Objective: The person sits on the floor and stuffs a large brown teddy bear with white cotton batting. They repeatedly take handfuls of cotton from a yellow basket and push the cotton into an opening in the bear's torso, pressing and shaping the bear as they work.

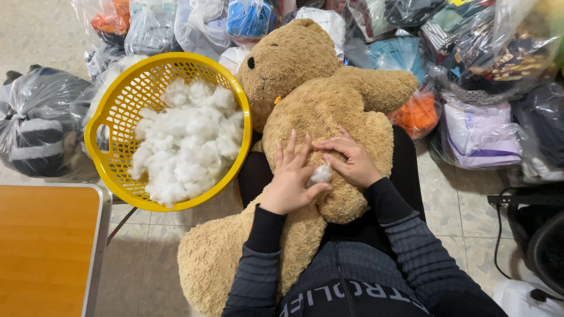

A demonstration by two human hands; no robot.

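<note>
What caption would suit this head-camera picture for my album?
Both hands, left hand and right hand, press a tuft of white stuffing into a tan teddy bear beside a yellow basket of stuffing.

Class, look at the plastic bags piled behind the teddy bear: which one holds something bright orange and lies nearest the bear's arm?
The clear bag of orange cloth, just under the teddy bear's outstretched arm; the other orange bag lies far off, top left.

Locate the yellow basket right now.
Head view, left of centre: the yellow basket, full of white stuffing, sits on the floor against the teddy bear's head, above the wooden table.
</note>
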